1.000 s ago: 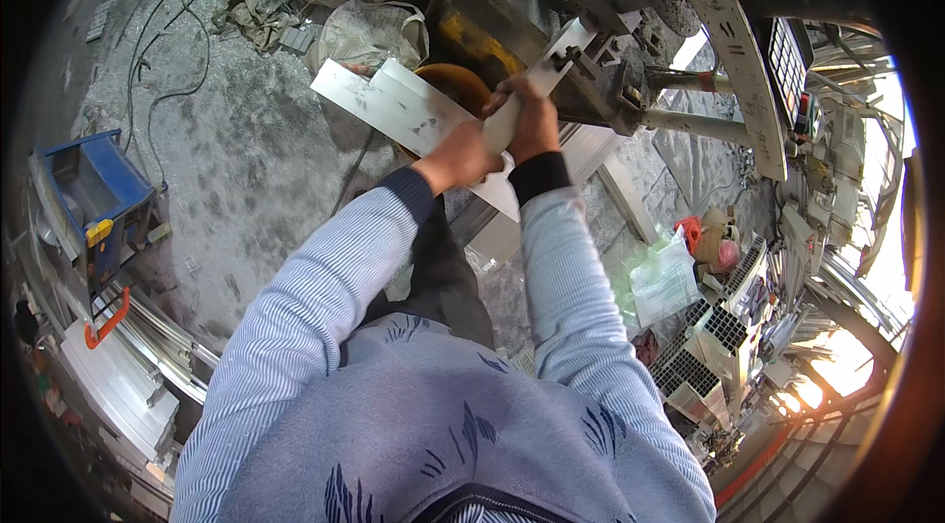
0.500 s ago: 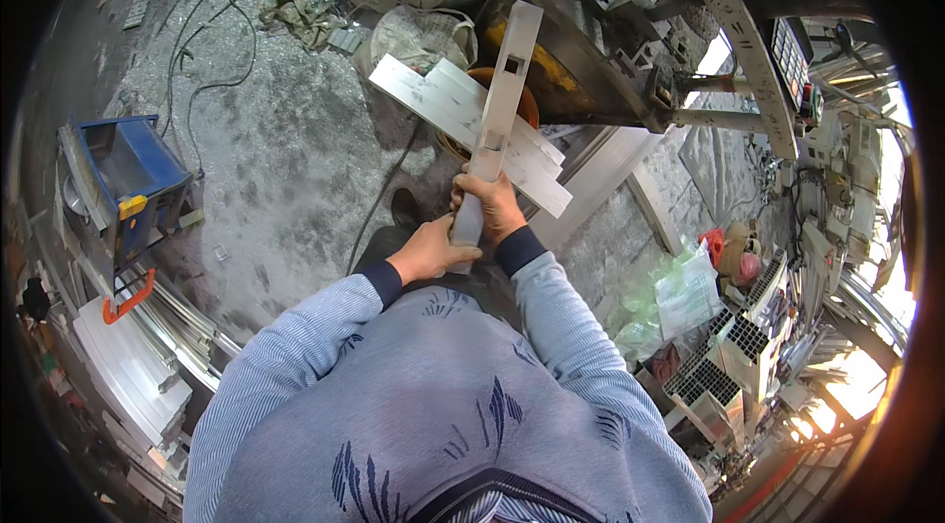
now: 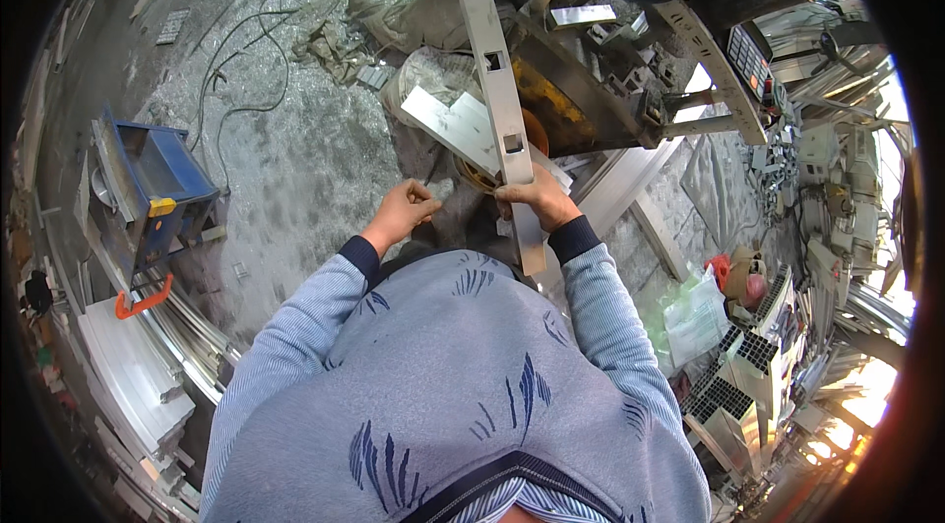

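Note:
My right hand [image 3: 539, 196] is wrapped round the lower part of a long silvery metal bar [image 3: 497, 95] with two square cut-outs in its face. The bar stands out away from my body, its near end close to my lap. Left of it, apart from the bar, my left hand [image 3: 399, 212] is raised with its fingers curled in toward the thumb; nothing shows in them. Beyond the bar and partly hidden by it lie shorter flat metal pieces [image 3: 448, 127], over a round container [image 3: 476, 173] of which only a little shows.
A blue metal-framed machine [image 3: 162, 169] stands at the left, with an orange curved handle [image 3: 145, 298] near long metal strips. A rusty yellow-marked beam [image 3: 556, 90] lies ahead right, near a keypad panel [image 3: 748, 61]. Plastic bags [image 3: 694, 316] and grid-ended profiles [image 3: 753, 351] lie at the right. A cable [image 3: 285, 65] trails across the floor.
My left hand has let go of the bar and moved left. The right hand still grips it; the bar's far end has swung to the left and its near end to the right.

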